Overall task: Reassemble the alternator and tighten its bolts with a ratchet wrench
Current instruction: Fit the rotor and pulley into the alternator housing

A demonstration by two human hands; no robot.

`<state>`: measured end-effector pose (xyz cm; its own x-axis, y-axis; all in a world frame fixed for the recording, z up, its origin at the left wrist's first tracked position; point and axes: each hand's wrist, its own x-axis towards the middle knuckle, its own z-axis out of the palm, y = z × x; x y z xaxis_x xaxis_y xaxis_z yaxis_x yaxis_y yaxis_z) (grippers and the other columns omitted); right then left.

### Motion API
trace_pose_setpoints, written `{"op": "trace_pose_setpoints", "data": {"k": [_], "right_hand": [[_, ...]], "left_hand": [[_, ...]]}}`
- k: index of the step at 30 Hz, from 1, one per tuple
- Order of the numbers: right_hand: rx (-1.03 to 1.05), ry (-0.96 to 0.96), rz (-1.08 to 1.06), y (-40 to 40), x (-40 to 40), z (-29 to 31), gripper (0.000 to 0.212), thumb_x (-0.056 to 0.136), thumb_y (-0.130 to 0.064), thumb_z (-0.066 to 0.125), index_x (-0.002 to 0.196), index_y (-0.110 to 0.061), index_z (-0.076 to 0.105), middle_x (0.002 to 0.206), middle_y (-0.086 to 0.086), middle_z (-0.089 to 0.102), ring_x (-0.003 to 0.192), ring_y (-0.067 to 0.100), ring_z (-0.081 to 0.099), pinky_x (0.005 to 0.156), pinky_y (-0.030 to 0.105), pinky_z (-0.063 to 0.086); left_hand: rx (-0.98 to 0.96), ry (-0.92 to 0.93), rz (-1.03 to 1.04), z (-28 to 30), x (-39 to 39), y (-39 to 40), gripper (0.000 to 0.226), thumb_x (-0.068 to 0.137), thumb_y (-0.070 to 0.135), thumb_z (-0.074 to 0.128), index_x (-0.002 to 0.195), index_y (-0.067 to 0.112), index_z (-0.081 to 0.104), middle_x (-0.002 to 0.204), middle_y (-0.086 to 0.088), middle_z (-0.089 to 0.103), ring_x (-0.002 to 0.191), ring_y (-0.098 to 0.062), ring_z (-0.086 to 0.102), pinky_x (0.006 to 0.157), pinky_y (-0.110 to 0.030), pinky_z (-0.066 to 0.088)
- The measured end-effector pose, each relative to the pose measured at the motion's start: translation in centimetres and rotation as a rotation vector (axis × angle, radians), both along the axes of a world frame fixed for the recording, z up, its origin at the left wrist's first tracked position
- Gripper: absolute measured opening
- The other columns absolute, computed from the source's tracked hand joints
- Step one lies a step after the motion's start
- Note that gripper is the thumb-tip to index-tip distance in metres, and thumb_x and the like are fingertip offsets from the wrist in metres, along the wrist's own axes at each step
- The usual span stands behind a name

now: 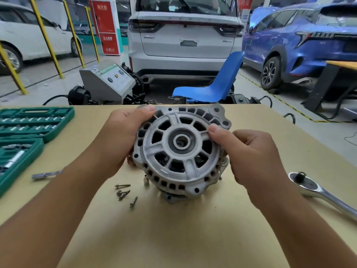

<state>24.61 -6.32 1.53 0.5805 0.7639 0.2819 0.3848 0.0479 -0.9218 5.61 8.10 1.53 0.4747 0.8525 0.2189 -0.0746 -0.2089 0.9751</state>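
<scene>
Hands grip alternator, hiding its sides; underside unseen

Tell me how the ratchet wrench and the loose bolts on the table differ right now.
The ratchet wrench is one large, shiny tool; the bolts are several small, dull pieces. The wrench lies to the right of the alternator, past the right hand; the bolts lie scattered at its lower left, below the left hand. Both rest untouched on the table, since both hands grip the alternator.
</scene>
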Motion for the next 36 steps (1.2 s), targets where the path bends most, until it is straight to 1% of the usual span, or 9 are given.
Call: {"op": "trace_pose_setpoints", "data": {"k": [5,8,11,17,21,26,29,34,36], "right_hand": [[-0.004,0.149,0.071,0.6,-0.1,-0.8,0.07,0.068,-0.071,0.067,0.066,-0.005,0.046,0.05,-0.006,0.033,0.04,0.01,0.028,0.047,0.023,0.025],[0.098,0.144,0.08,1.0,-0.2,-0.6,0.04,0.088,-0.047,0.065,0.071,-0.01,0.068,0.047,-0.013,0.051,0.037,0.002,0.043,0.038,0.015,0.032],[0.176,0.294,0.125,0.9,-0.1,-0.4,0.031,0.1,-0.027,0.059,0.083,-0.012,0.078,0.047,-0.012,0.058,0.036,0.0,0.049,0.037,0.009,0.035],[0.132,0.525,0.044,1.6,0.1,0.1,0.038,0.098,-0.032,0.06,0.067,-0.016,0.075,0.042,-0.006,0.048,0.029,0.007,0.038,0.032,0.015,0.028],[0.166,0.541,0.068,1.8,0.3,-0.2,0.035,0.096,-0.036,0.061,0.078,-0.012,0.077,0.045,-0.004,0.043,0.032,0.011,0.03,0.038,0.015,0.025],[0.139,0.526,0.088,1.1,0.4,-1.8,0.04,0.099,-0.04,0.06,0.068,-0.018,0.072,0.045,-0.004,0.038,0.033,0.01,0.024,0.04,0.014,0.023],[0.03,0.53,0.051,1.0,0.2,-2.6,0.047,0.099,-0.039,0.06,0.056,-0.021,0.068,0.042,-0.007,0.032,0.033,0.009,0.02,0.041,0.014,0.02],[0.004,0.198,-0.029,0.5,1.0,-2.6,0.045,0.076,-0.056,0.072,0.064,-0.015,0.06,0.043,-0.012,0.042,0.034,0.005,0.034,0.038,0.018,0.027],[0.053,0.251,0.059,0.3,0.9,-2.5,0.032,0.087,-0.041,0.073,0.067,-0.022,0.058,0.043,-0.012,0.05,0.031,0.002,0.041,0.034,0.013,0.03]], "left_hand": [[0.07,0.112,0.038,1.6,0.0,1.6,0.056,0.087,0.05,0.072,0.094,-0.005,0.067,0.09,-0.035,0.069,0.068,-0.037,0.066,0.072,-0.055,0.055],[0.108,0.142,0.016,2.5,0.8,1.6,0.048,0.088,0.047,0.075,0.089,-0.001,0.07,0.084,-0.028,0.072,0.065,-0.037,0.068,0.072,-0.061,0.058],[0.089,0.157,-0.015,3.2,1.8,1.5,0.05,0.089,0.044,0.077,0.093,-0.005,0.069,0.086,-0.03,0.072,0.066,-0.037,0.068,0.072,-0.062,0.059],[0.015,0.162,0.02,3.0,3.0,1.7,0.055,0.092,0.042,0.075,0.096,-0.012,0.067,0.07,-0.023,0.069,0.041,-0.023,0.06,0.04,-0.03,0.049],[0.005,0.161,0.001,2.9,3.3,1.8,0.055,0.092,0.044,0.075,0.096,-0.01,0.066,0.085,-0.031,0.072,0.06,-0.033,0.065,0.063,-0.046,0.057],[0.077,0.231,0.029,2.0,3.6,2.1,0.046,0.093,0.046,0.073,0.086,0.001,0.069,0.067,-0.011,0.073,0.049,-0.025,0.067,0.046,-0.032,0.053],[0.145,0.372,0.065,0.9,3.9,2.1,0.043,0.094,0.048,0.071,0.083,0.007,0.072,0.067,-0.009,0.074,0.05,-0.024,0.068,0.05,-0.037,0.056],[0.302,0.457,0.162,0.8,2.8,2.5,0.032,0.091,0.05,0.074,0.076,0.022,0.078,0.068,0.003,0.075,0.056,-0.014,0.072,0.05,-0.03,0.054],[0.246,0.379,0.088,0.4,2.3,2.4,0.025,0.093,0.045,0.073,0.083,0.022,0.08,0.076,0.0,0.078,0.067,-0.02,0.076,0.058,-0.038,0.062]]}}
